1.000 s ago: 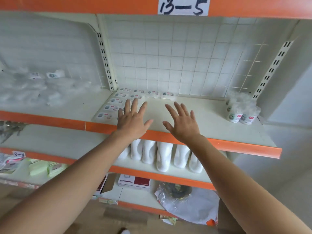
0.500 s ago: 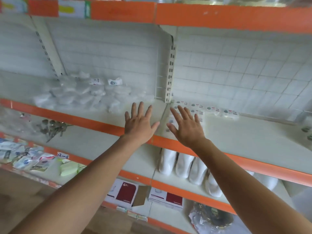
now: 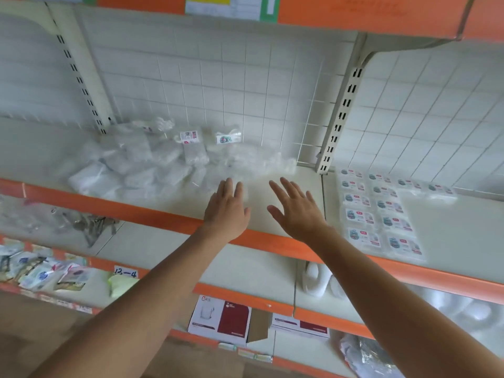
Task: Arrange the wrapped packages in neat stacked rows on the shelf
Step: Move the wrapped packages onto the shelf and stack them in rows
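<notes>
While a loose pile of packages [image 3: 147, 167] lies at the left of the shelf [image 3: 136, 211], near the back grid [image 3: 245, 91], the left hand [image 3: 227, 211] and right hand [image 3: 297, 212] reach over its front edge just beside the pile, fingers straight and spread, holding nothing. Farther right, labelled packages [image 3: 381, 216] lie in flat rows.

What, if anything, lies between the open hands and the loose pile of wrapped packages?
Nothing visible. The left hand and right hand hover over bare shelf board; the pile of wrapped packages lies directly beyond them.
</notes>
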`<state>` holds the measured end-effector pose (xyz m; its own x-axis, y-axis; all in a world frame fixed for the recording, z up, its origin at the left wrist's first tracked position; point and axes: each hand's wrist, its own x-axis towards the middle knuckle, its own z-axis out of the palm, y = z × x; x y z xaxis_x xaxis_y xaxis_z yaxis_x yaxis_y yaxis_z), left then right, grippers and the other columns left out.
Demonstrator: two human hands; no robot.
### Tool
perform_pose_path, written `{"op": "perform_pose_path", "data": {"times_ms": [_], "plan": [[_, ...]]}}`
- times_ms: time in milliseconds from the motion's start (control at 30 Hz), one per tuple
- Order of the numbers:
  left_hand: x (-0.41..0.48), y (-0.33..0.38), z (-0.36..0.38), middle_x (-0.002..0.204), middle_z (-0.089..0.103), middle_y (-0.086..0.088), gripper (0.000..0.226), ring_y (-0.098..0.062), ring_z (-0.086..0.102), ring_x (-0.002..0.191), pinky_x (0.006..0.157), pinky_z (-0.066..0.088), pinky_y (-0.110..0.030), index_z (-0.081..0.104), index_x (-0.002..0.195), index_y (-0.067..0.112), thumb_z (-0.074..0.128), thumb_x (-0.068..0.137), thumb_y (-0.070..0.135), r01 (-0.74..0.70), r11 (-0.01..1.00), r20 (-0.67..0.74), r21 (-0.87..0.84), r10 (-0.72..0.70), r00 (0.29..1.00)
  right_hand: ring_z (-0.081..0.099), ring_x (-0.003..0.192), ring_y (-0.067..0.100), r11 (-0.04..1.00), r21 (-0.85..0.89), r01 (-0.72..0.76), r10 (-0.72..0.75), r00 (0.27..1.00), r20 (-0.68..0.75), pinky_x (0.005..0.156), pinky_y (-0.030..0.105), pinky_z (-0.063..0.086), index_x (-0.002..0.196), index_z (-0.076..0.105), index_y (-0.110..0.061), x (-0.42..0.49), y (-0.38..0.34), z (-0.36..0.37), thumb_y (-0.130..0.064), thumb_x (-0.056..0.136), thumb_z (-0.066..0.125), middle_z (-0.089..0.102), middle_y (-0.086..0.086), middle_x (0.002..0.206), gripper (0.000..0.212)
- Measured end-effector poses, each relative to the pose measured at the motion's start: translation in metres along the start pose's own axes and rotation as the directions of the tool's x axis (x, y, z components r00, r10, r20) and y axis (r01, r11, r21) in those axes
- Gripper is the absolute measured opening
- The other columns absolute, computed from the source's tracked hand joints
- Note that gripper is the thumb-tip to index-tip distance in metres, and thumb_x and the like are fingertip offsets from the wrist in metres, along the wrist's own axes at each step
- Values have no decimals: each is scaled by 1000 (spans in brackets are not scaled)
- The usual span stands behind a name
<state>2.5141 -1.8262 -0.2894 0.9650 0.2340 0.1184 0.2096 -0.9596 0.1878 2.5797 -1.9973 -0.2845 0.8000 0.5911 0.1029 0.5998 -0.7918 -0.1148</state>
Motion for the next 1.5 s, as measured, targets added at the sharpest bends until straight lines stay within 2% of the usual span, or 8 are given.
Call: {"op": "perform_pose_path", "data": {"times_ms": [200,300,567,900,1000,1100,1267,1500], "plan": [[16,-20,8,161,5,-11,60,-24,9,148,112,28,-38,15,152,10,40,100,26,-30,994,47,-106,35,998,15,146,22,998,22,62,-63,998,22,117,47,22,154,6,-28,40,-11,16,-33,99,43,8,2,161,67],[19,-25,11,161,7,-6,48,-21,14,147,103,38,-38,35,144,11,43,98,20,-77,987,32,-138,82,996,22,144,25,987,119,112,-115,993,23,113,43,30,154,9,-27,60,-18,20,-19,96,46,10,4,161,70],[34,-43,12,129,51,-10,34,-31,46,121,92,48,-44,58,123,5,52,89,7,-192,962,-169,-196,160,973,28,141,27,967,209,145,-169,980,102,106,43,40,152,13,-37,88,-32,30,0,88,39,6,-2,161,79],[32,-38,21,131,42,-7,37,-26,59,104,86,50,-35,55,125,8,55,89,5,-166,908,-184,-384,101,978,47,126,29,961,248,123,-123,992,-14,93,38,46,129,47,-14,88,-30,27,-30,89,61,35,4,149,46],[30,-36,23,126,44,-7,33,-26,63,94,83,53,-43,55,120,7,56,87,3,-192,874,-220,-446,101,970,54,102,27,964,255,79,-68,996,-52,78,31,41,111,51,-11,91,-30,22,-37,86,67,48,7,123,39],[27,-30,24,129,43,-9,35,-28,62,94,81,52,-43,53,123,6,61,89,9,-188,879,-218,-439,99,971,52,77,25,959,281,27,-17,999,-38,70,28,39,115,49,-11,88,-30,20,-35,84,71,42,11,118,45],[31,-26,27,132,41,-12,45,-30,61,94,84,50,-36,46,131,7,57,88,1,-61,859,-101,-508,11,995,55,99,27,925,356,-135,160,986,-40,88,29,42,136,42,-17,69,-18,20,-36,82,69,41,15,126,63],[33,-6,24,144,38,-2,72,-23,38,131,102,39,-37,33,142,16,67,83,39,-69,922,98,-380,114,989,50,115,30,903,343,-258,249,966,72,90,33,39,140,39,-22,49,2,16,-43,84,64,57,12,119,65]]}}
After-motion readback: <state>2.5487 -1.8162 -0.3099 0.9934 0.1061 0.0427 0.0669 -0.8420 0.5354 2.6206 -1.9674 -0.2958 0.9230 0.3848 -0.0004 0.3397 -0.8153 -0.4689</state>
